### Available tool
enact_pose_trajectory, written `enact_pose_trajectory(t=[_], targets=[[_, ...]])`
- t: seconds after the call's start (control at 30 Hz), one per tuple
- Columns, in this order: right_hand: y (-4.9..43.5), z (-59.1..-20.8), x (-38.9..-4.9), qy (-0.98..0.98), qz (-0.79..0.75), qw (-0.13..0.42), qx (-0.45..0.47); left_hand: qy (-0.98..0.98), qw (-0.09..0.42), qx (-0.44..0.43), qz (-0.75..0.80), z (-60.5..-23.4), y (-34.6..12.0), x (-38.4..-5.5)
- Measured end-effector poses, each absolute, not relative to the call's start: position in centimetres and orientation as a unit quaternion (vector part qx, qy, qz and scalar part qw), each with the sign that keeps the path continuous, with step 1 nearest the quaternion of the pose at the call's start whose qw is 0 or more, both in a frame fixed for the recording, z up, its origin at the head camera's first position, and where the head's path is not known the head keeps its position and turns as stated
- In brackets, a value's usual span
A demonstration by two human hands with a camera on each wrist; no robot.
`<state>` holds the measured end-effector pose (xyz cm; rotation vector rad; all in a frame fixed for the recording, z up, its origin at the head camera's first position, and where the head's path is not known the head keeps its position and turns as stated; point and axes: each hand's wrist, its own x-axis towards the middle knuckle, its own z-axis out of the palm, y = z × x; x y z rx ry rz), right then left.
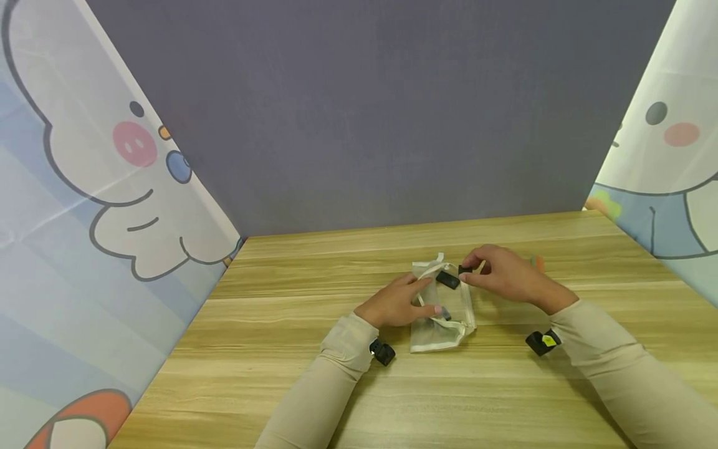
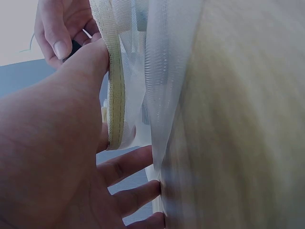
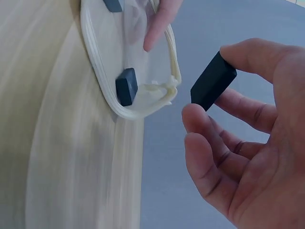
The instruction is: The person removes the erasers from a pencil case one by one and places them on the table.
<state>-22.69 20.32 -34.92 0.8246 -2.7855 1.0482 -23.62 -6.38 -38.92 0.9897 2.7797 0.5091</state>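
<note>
A white mesh pouch point(image 1: 440, 342) lies on the table with its pale-edged mouth spread. My left hand point(image 1: 397, 304) is at that mouth, thumb and forefinger stretched apart inside the rim point(image 2: 116, 105), other fingers extended against the tabletop. Between thumb and fingertips my right hand point(image 1: 502, 274) pinches a small black rectangular block point(image 3: 213, 81), raised beside the pouch's right edge. Another black block point(image 3: 126, 87) lies within the rim, and one more dark block point(image 1: 445, 313) shows near my left thumb. Whether that block is under the mesh I cannot tell.
The wood-grain table point(image 1: 247, 374) ends at a grey panel point(image 1: 364, 125) at the back. Cartoon-printed sheets point(image 1: 67, 206) stand at both sides. A small orange and green thing point(image 1: 537, 264) is partly hidden behind my right wrist. Black wrist cameras point(image 1: 383, 353) hang under both wrists.
</note>
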Motion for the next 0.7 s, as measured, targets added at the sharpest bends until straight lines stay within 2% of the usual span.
enact_pose_trajectory(t=[0.7], targets=[[21.7,-34.6,-23.1,-0.924,0.281,0.072,0.251,0.927,0.082,0.322,0.175,-39.0,-6.2,-23.7]])
